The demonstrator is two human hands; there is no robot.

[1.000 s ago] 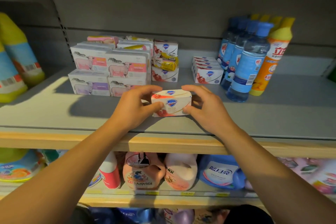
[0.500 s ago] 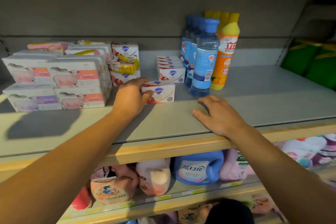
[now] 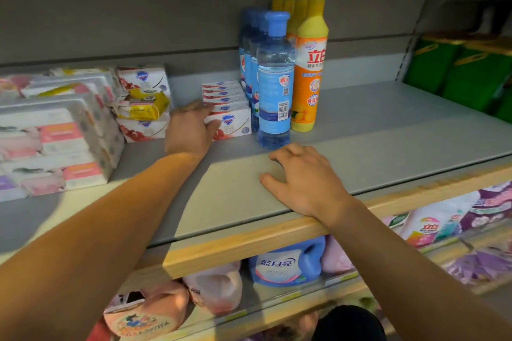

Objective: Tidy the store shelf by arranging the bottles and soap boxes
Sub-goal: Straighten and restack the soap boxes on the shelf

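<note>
My left hand (image 3: pixel 191 130) pressed front soap box (image 3: pixel 232 124) with thumb and fingers, box on shelf (image 3: pixel 388 133) just beside blue bottle (image 3: pixel 274 97). Right hand (image 3: pixel 302 177) flat on shelf, held nothing. Hard push might tip bottle.

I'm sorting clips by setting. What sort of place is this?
Most likely a shop's household-goods aisle: rows of identical blue bottles and soap boxes on a shelf, detergent jugs below with price tags on the edge.
</note>
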